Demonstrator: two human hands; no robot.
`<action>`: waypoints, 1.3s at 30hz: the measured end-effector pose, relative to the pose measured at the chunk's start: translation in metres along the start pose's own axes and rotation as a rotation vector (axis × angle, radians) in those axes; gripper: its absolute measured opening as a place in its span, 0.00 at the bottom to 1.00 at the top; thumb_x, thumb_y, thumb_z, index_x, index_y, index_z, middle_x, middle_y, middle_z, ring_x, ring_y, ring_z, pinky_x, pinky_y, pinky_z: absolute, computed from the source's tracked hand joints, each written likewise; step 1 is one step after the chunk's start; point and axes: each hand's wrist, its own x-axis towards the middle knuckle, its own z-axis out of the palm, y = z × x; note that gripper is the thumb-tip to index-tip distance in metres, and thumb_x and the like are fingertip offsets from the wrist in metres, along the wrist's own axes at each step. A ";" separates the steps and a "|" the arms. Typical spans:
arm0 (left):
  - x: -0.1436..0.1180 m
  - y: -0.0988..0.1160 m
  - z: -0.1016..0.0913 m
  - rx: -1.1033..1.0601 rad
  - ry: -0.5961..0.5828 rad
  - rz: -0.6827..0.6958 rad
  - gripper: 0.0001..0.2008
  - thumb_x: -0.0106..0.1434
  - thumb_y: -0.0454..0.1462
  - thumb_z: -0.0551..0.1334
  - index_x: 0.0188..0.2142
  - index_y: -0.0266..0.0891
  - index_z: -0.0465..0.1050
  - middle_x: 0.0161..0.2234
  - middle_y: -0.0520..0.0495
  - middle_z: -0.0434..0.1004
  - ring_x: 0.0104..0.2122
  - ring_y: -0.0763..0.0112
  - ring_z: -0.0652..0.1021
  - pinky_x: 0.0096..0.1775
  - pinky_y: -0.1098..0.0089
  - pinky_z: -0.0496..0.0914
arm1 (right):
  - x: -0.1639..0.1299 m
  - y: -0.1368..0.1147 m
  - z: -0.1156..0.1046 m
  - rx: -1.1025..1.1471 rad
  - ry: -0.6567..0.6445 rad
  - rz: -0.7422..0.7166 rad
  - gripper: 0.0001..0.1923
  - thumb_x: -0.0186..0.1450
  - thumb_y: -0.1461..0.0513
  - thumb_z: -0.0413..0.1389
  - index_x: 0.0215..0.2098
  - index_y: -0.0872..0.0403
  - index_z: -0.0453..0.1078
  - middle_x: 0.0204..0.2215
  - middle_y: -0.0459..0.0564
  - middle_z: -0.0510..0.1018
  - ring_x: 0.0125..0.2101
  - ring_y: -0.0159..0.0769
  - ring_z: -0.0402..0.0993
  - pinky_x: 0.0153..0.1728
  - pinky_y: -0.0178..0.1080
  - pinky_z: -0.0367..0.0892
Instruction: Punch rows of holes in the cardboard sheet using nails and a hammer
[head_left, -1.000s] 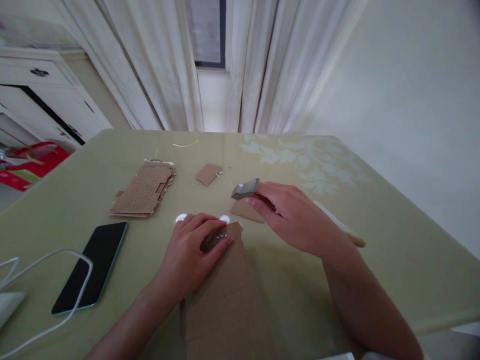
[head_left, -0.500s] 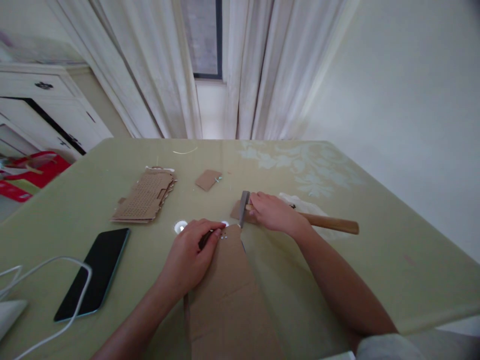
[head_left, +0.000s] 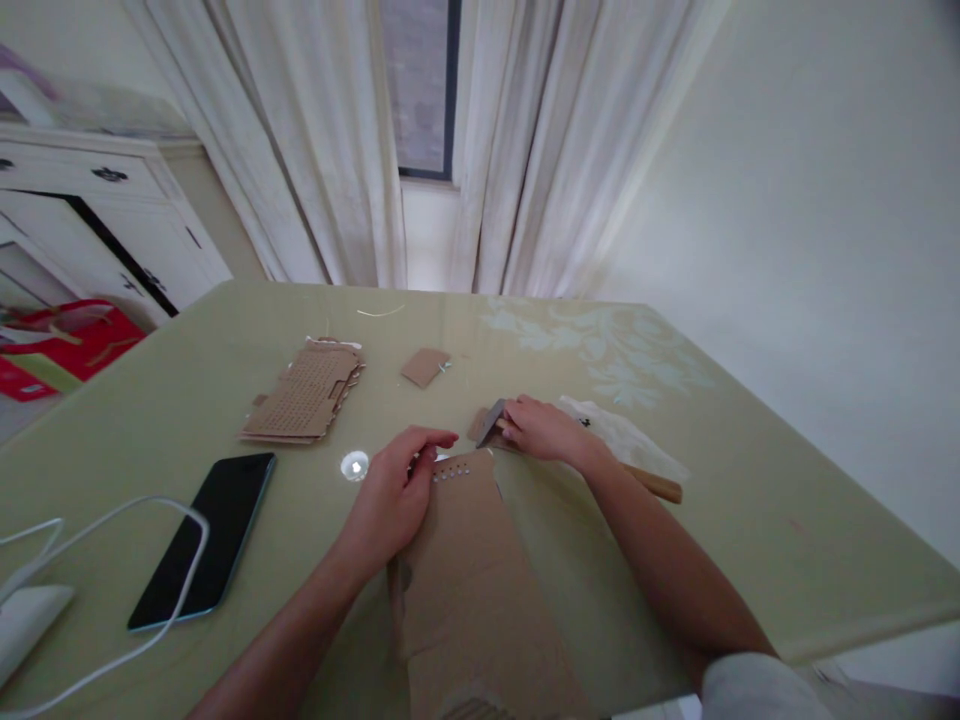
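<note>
A long cardboard piece lies on the table in front of me, with a short row of small shiny dots, like nail heads, near its far end. My left hand rests at its far left corner, thumb against the cardboard edge and index finger stretched forward above the row. Its other fingers are curled and partly hidden. My right hand is closed around a hammer, gripping the wooden handle close to the metal head. The tilted head is just beyond the cardboard's far right corner, over a small cardboard scrap.
A stack of perforated cardboard and a small cardboard square lie farther back. On the left are a black phone and a white cable. White crumpled plastic lies beyond the hammer handle.
The hammer head has tilted over and its handle end has swung towards me. My left fingers have moved off the dots, showing more of the row. The view has shifted slightly.
</note>
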 end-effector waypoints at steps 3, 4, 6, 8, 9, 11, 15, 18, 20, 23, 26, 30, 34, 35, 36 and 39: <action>0.008 -0.006 -0.007 -0.119 -0.026 -0.108 0.16 0.71 0.42 0.57 0.48 0.42 0.84 0.48 0.43 0.87 0.46 0.57 0.84 0.48 0.60 0.75 | -0.001 -0.002 0.003 -0.009 0.013 0.011 0.15 0.79 0.57 0.53 0.57 0.56 0.74 0.54 0.63 0.82 0.51 0.52 0.81 0.45 0.43 0.69; 0.010 -0.007 -0.010 -0.156 -0.050 -0.139 0.16 0.70 0.44 0.59 0.48 0.41 0.84 0.48 0.42 0.88 0.45 0.57 0.83 0.47 0.61 0.75 | -0.001 -0.004 0.005 -0.011 0.021 0.017 0.15 0.80 0.58 0.53 0.57 0.56 0.74 0.53 0.63 0.82 0.51 0.51 0.81 0.45 0.43 0.69; 0.013 -0.008 -0.014 -0.226 -0.135 -0.193 0.18 0.69 0.49 0.63 0.48 0.41 0.85 0.46 0.42 0.88 0.45 0.56 0.83 0.47 0.61 0.75 | -0.002 -0.006 0.008 -0.016 0.040 0.030 0.14 0.79 0.58 0.53 0.57 0.56 0.74 0.53 0.62 0.82 0.51 0.50 0.81 0.45 0.43 0.69; 0.013 -0.008 -0.016 -0.290 -0.255 -0.236 0.21 0.66 0.53 0.67 0.48 0.41 0.86 0.47 0.42 0.88 0.46 0.54 0.83 0.47 0.61 0.74 | -0.004 -0.009 0.011 -0.019 0.063 0.048 0.14 0.78 0.60 0.54 0.58 0.56 0.73 0.53 0.62 0.82 0.50 0.50 0.81 0.45 0.42 0.69; 0.013 -0.008 -0.016 -0.317 -0.315 -0.256 0.22 0.64 0.54 0.69 0.49 0.41 0.86 0.47 0.43 0.88 0.47 0.54 0.83 0.47 0.62 0.74 | -0.005 -0.010 0.012 -0.019 0.077 0.056 0.13 0.78 0.60 0.55 0.58 0.56 0.73 0.53 0.62 0.82 0.50 0.50 0.81 0.45 0.42 0.69; 0.012 -0.008 -0.015 -0.370 -0.397 -0.300 0.24 0.61 0.55 0.72 0.49 0.42 0.87 0.48 0.43 0.88 0.46 0.54 0.83 0.46 0.62 0.73 | -0.008 -0.013 0.015 -0.017 0.107 0.074 0.13 0.77 0.60 0.56 0.58 0.56 0.73 0.53 0.61 0.82 0.49 0.49 0.81 0.44 0.42 0.70; 0.011 -0.008 -0.011 -0.491 -0.434 -0.402 0.28 0.56 0.54 0.77 0.50 0.41 0.86 0.44 0.43 0.88 0.39 0.59 0.82 0.40 0.66 0.72 | -0.015 -0.018 0.024 -0.007 0.177 0.120 0.12 0.79 0.59 0.55 0.56 0.55 0.73 0.52 0.59 0.81 0.50 0.47 0.80 0.45 0.40 0.70; 0.011 -0.008 -0.009 -0.554 -0.450 -0.427 0.28 0.53 0.51 0.79 0.49 0.40 0.87 0.40 0.44 0.88 0.35 0.62 0.82 0.36 0.68 0.71 | -0.019 -0.024 0.034 -0.002 0.240 0.176 0.11 0.80 0.58 0.54 0.54 0.55 0.75 0.52 0.59 0.80 0.52 0.47 0.79 0.47 0.40 0.70; 0.012 -0.010 -0.007 -0.587 -0.437 -0.419 0.26 0.53 0.49 0.80 0.48 0.40 0.87 0.39 0.45 0.88 0.34 0.63 0.81 0.36 0.68 0.71 | -0.021 -0.029 0.042 -0.001 0.289 0.213 0.11 0.80 0.59 0.54 0.54 0.54 0.75 0.53 0.60 0.80 0.54 0.47 0.77 0.49 0.40 0.70; 0.012 -0.014 -0.005 -0.629 -0.398 -0.401 0.24 0.52 0.48 0.81 0.46 0.40 0.88 0.40 0.45 0.88 0.35 0.63 0.81 0.36 0.69 0.71 | -0.022 -0.036 0.055 0.000 0.361 0.247 0.12 0.80 0.60 0.53 0.56 0.53 0.75 0.54 0.61 0.79 0.56 0.48 0.74 0.50 0.42 0.71; 0.013 -0.018 -0.003 -0.693 -0.394 -0.404 0.26 0.54 0.51 0.79 0.48 0.38 0.88 0.42 0.41 0.89 0.37 0.58 0.83 0.36 0.67 0.73 | -0.022 -0.039 0.065 0.004 0.429 0.247 0.14 0.81 0.60 0.51 0.57 0.54 0.75 0.54 0.62 0.79 0.57 0.49 0.72 0.53 0.44 0.70; 0.015 -0.022 -0.002 -0.827 -0.374 -0.416 0.27 0.58 0.56 0.75 0.46 0.38 0.87 0.50 0.38 0.88 0.45 0.51 0.85 0.41 0.63 0.77 | -0.028 -0.039 0.070 0.028 0.507 0.206 0.15 0.81 0.62 0.50 0.60 0.54 0.74 0.55 0.61 0.79 0.57 0.48 0.72 0.58 0.44 0.68; 0.017 -0.024 0.002 -0.925 -0.334 -0.444 0.25 0.63 0.56 0.71 0.44 0.38 0.86 0.51 0.36 0.88 0.44 0.52 0.86 0.42 0.61 0.79 | -0.041 -0.039 0.073 0.065 0.572 0.151 0.17 0.80 0.63 0.50 0.63 0.54 0.73 0.62 0.61 0.76 0.61 0.46 0.70 0.63 0.44 0.64; 0.018 -0.025 0.002 -0.941 -0.322 -0.447 0.25 0.65 0.57 0.69 0.44 0.37 0.85 0.51 0.36 0.88 0.43 0.52 0.86 0.42 0.61 0.80 | -0.045 -0.040 0.074 0.075 0.587 0.138 0.18 0.80 0.63 0.50 0.65 0.54 0.72 0.63 0.61 0.75 0.62 0.46 0.69 0.64 0.44 0.63; 0.018 -0.025 0.003 -0.955 -0.310 -0.448 0.25 0.67 0.57 0.67 0.44 0.36 0.85 0.50 0.35 0.88 0.42 0.53 0.87 0.41 0.60 0.80 | -0.049 -0.040 0.076 0.086 0.599 0.125 0.20 0.80 0.63 0.50 0.67 0.54 0.70 0.65 0.61 0.74 0.63 0.46 0.69 0.65 0.45 0.62; 0.017 -0.025 0.005 -0.977 -0.282 -0.445 0.28 0.70 0.58 0.64 0.44 0.34 0.84 0.44 0.34 0.88 0.36 0.55 0.86 0.37 0.61 0.80 | -0.060 -0.041 0.082 0.124 0.613 0.097 0.22 0.78 0.65 0.52 0.69 0.54 0.68 0.66 0.60 0.74 0.65 0.44 0.68 0.67 0.44 0.61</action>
